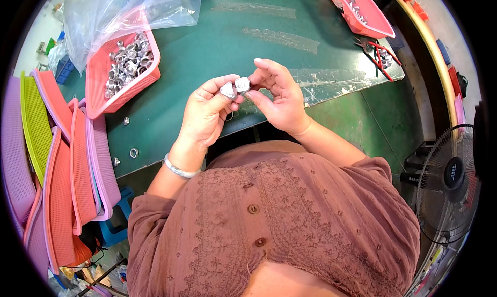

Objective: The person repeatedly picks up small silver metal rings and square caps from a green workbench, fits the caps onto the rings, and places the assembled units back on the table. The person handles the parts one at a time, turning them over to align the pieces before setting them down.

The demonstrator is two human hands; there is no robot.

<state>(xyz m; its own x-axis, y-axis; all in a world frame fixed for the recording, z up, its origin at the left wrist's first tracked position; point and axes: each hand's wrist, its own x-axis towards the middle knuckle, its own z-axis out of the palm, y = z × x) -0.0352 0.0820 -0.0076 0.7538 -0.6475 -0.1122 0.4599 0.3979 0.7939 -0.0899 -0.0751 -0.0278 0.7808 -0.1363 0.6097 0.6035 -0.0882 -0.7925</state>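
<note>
My left hand (207, 108) pinches a chunky silver ring (228, 90) with a broad faceted top between thumb and fingers. Right beside it is a second silver ring (242, 84), with the thumb and fingertips of my right hand (279, 95) closed at its edge. The two rings touch or nearly touch, held above the near edge of the green table (196, 54). A thin round band (229, 116) shows just under my left fingers; whether it belongs to one of these rings, I cannot tell.
A pink basket (124, 92) full of silver rings stands left, partly under clear plastic bags (134, 12). Loose rings (134, 152) lie near the left edge. Stacked coloured baskets (59, 193) fill the far left. Red-handled pliers (380, 59), another pink basket (380, 27) and a fan (454, 173) are right.
</note>
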